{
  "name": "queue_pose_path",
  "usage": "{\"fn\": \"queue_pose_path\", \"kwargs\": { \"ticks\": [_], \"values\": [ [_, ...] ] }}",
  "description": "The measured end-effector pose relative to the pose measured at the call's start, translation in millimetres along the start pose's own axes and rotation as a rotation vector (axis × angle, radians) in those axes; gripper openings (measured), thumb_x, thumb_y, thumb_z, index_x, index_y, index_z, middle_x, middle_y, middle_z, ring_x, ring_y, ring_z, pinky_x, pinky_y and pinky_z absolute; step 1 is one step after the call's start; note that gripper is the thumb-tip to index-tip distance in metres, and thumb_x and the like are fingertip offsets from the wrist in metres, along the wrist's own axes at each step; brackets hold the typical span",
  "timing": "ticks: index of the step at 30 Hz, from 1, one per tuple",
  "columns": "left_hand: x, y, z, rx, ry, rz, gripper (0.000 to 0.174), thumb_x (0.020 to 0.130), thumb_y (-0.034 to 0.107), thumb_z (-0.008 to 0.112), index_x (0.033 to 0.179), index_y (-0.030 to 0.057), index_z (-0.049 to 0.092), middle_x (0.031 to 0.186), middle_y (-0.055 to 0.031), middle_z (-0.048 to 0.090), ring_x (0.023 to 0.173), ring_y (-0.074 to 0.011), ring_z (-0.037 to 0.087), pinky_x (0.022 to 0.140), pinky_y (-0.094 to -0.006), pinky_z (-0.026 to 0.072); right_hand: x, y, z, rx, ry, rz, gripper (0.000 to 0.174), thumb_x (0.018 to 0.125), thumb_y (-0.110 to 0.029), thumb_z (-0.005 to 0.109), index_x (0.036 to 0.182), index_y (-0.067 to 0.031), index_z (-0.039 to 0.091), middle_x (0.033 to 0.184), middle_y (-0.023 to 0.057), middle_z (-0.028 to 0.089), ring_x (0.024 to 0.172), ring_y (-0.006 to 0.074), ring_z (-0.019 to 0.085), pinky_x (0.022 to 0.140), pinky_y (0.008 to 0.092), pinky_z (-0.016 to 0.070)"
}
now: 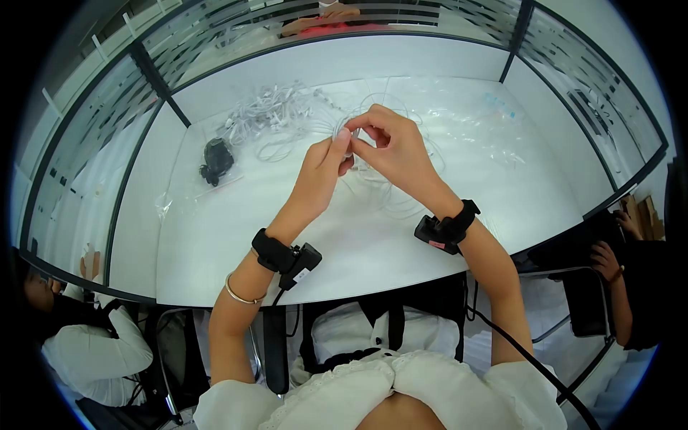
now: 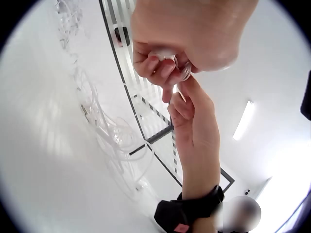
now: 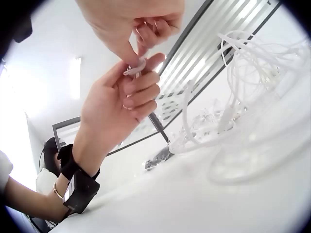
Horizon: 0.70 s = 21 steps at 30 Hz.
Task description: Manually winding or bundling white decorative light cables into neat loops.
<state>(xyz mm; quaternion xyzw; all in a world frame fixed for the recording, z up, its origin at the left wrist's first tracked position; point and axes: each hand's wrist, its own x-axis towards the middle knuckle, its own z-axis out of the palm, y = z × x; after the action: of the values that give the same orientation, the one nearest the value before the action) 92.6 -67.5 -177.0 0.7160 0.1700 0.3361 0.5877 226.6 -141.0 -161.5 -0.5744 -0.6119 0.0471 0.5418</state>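
Raised over the middle of the table, my two hands meet at a small coil of white cable [image 3: 136, 69]. My left hand [image 1: 320, 172] grips the coil with curled fingers and the thumb on top. From the other side, my right hand [image 1: 399, 147] pinches at the same cable between thumb and index finger. In the left wrist view, a loop of the cable [image 2: 186, 72] shows between the fingers; the rest is hidden in the hands. Loose white cables [image 1: 393, 195] lie on the table below and behind the hands.
A heap of white cables [image 1: 269, 111] lies at the back left, with a black bundle [image 1: 216, 159] in front of it. Clear plastic bags [image 1: 466, 129] spread over the back right. Low partitions [image 1: 344, 61] surround the white table [image 1: 502, 208]. Other people sit at both sides.
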Motion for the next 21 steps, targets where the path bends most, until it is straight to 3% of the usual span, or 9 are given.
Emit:
{"fn": "queue_pose_path", "kwargs": {
  "ticks": [3,6,9,11,14,17,19,21],
  "values": [
    [4.1,0.3,-1.2,-0.046,0.031,0.040,0.050,0.097,0.040,0.040,0.074,-0.0016,0.054,0.064,0.0011,0.042,0.061,-0.0071,0.034,0.054,-0.0234,0.0292,0.6,-6.7,2.6,-0.075,0.065,-0.049,0.014,0.072,-0.015,0.068,0.083,-0.0073,0.066,0.069,0.0026,0.052,0.059,0.0157,0.048,0.052,0.0278,0.0382],
    [5.4,-0.4,-1.9,-0.026,0.083,0.057,0.051,0.097,0.041,0.041,0.072,-0.0018,0.055,0.062,0.0012,0.043,0.059,-0.0070,0.034,0.054,-0.0233,0.0291,2.6,-4.2,8.6,-0.065,0.114,-0.117,0.013,0.073,-0.010,0.069,0.084,-0.0043,0.065,0.065,-0.0009,0.043,0.053,0.0080,0.034,0.048,0.0232,0.0281],
    [3.9,0.5,0.0,-0.011,0.125,0.051,0.054,0.097,0.040,0.041,0.070,-0.0039,0.058,0.062,0.0001,0.047,0.060,-0.0073,0.036,0.053,-0.0240,0.0301,3.0,-1.0,12.6,-0.088,0.109,-0.127,0.014,0.073,-0.011,0.069,0.084,-0.0045,0.063,0.065,-0.0006,0.043,0.053,0.0081,0.035,0.048,0.0236,0.0292],
    [8.5,-16.8,-1.1,0.080,0.205,0.116,0.054,0.097,0.040,0.040,0.069,-0.0032,0.058,0.058,-0.0032,0.050,0.055,-0.0120,0.041,0.052,-0.0276,0.0335,1.9,-0.5,13.6,-0.159,0.062,-0.053,0.014,0.074,-0.016,0.068,0.083,-0.0068,0.063,0.067,0.0005,0.048,0.055,0.0128,0.044,0.049,0.0266,0.0354],
    [7.4,-21.8,-6.8,0.536,0.235,0.144,0.053,0.097,0.038,0.039,0.067,-0.0014,0.059,0.054,-0.0089,0.053,0.051,-0.0209,0.048,0.051,-0.0334,0.0374,-1.4,-6.4,12.0,-0.358,0.009,0.015,0.014,0.075,-0.022,0.066,0.079,-0.0087,0.064,0.072,0.0019,0.055,0.061,0.0206,0.056,0.052,0.0306,0.0424],
    [7.1,-24.3,-3.9,0.605,0.220,0.199,0.051,0.097,0.036,0.038,0.065,0.0011,0.059,0.054,-0.0124,0.054,0.051,-0.0280,0.051,0.052,-0.0370,0.0393,-3.8,3.7,11.4,-0.313,-0.003,-0.059,0.013,0.076,-0.022,0.064,0.079,-0.0088,0.065,0.070,0.0019,0.053,0.061,0.0211,0.055,0.052,0.0312,0.0418],
    [7.0,-22.2,-5.2,0.572,0.179,0.184,0.052,0.096,0.036,0.037,0.065,0.0012,0.060,0.056,-0.0125,0.057,0.053,-0.0282,0.055,0.053,-0.0364,0.0402,-2.5,10.4,8.4,-0.202,-0.030,-0.027,0.008,0.076,-0.017,0.068,0.081,-0.0100,0.065,0.064,0.0005,0.046,0.054,0.0131,0.047,0.050,0.0270,0.0375],
    [5.5,-13.7,-5.5,0.633,0.169,0.219,0.052,0.096,0.036,0.037,0.065,0.0010,0.060,0.056,-0.0127,0.057,0.053,-0.0279,0.055,0.053,-0.0366,0.0406,-2.6,7.7,7.1,-0.209,-0.018,-0.028,0.010,0.075,-0.016,0.068,0.080,-0.0077,0.064,0.064,0.0006,0.045,0.054,0.0127,0.046,0.049,0.0266,0.0369]
  ]
}}
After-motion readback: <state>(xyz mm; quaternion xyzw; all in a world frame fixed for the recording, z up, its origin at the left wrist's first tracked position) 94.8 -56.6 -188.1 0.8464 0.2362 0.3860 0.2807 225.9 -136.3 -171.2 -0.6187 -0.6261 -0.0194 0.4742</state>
